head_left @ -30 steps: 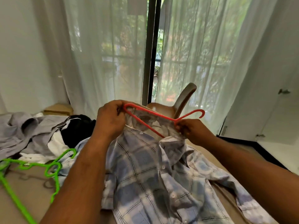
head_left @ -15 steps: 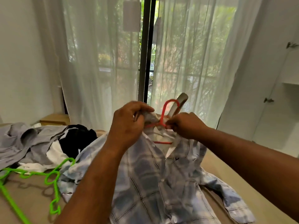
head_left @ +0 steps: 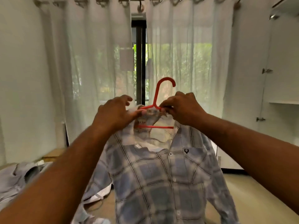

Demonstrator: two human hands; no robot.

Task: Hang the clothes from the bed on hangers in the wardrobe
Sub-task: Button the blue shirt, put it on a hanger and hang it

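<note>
At your far left a pile of grey clothes waits its turn. Your left hand pinches the shirt at the left of the collar, thumb pressed on the fabric. Between your hands the red hanger stands upright, hook free on top, its bar showing through the open neck. Your right hand grips the hanger and collar together, just right of the stem.

You look to be at the seating step: the shirt is on the hanger, and you are squaring the collar.

The shirt is a pale blue plaid, front open at the top, hanging straight. You hold it up above the bed, before the curtains.

Next, take the hook in one hand and turn right to the wardrobe; its rail is out of view.
</note>
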